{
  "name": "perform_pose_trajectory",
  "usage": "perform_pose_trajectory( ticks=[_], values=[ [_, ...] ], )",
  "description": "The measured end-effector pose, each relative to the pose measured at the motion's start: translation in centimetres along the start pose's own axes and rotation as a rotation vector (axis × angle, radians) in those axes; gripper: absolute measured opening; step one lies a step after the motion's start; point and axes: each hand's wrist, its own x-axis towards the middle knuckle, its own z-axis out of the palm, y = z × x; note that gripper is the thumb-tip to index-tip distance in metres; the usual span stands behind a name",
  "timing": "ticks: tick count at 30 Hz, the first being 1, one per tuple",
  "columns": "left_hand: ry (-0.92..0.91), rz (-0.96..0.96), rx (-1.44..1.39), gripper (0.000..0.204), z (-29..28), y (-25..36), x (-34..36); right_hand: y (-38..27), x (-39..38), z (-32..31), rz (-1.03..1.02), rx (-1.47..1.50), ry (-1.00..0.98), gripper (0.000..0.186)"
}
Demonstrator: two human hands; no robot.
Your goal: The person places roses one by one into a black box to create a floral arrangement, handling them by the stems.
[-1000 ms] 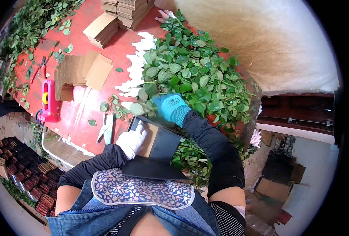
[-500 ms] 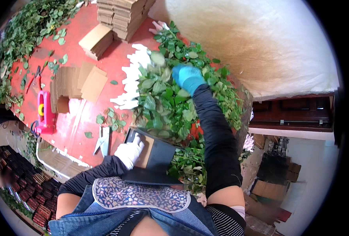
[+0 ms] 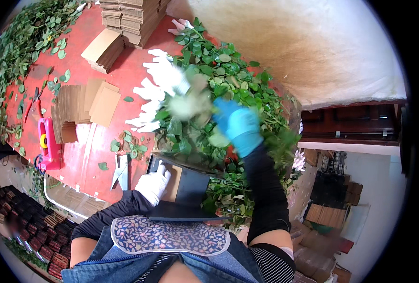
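Observation:
My right hand (image 3: 234, 123), in a blue glove and smeared by motion, is closed around a leafy rose stem (image 3: 285, 143). Its pale bud end and leaves blur over a pile of roses (image 3: 230, 70), whose heads wear white sleeves (image 3: 148, 101). Low in front of me lies a black tray (image 3: 193, 186) with a piece of brown cardboard (image 3: 174, 184) in it. White-gloved, my left hand (image 3: 153, 185) rests at the tray's left side with fingers stretched onto the cardboard. More green stems (image 3: 228, 198) lie right of the tray.
Left of the tray is a grey-bladed tool (image 3: 120, 172) on the red table (image 3: 91, 177). Beyond it are a pink tape dispenser (image 3: 49, 144), red-handled pruners (image 3: 33, 104), and cardboard sheets (image 3: 72, 106). Cardboard stacks (image 3: 134, 21) rise at the back; a pale wall covering (image 3: 308, 52) borders the right.
My right hand has come nearer and slightly right, and a blurred rose now moves with it above the pile. My left hand stays at the tray. The view has shifted slightly.

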Motion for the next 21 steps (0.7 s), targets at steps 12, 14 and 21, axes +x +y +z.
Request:
perform_pose_trajectory(
  ticks=[12, 14, 21],
  values=[
    [0.044, -0.005, -0.036, 0.061, 0.6, -0.2, 0.0, 10.3, 4.0, 1.2, 0.071, 0.495, 0.181, 0.034],
    [0.034, 0.000, -0.036, 0.061, 0.6, -0.2, -0.1, 11.9, 3.1, -2.5, 0.181, 0.518, 0.231, 0.024],
    [0.026, -0.009, -0.045, 0.061, -0.1, -0.1, -0.1, 4.1, 9.4, 3.0, -0.063, -0.086, 0.169, 0.050]
  ],
)
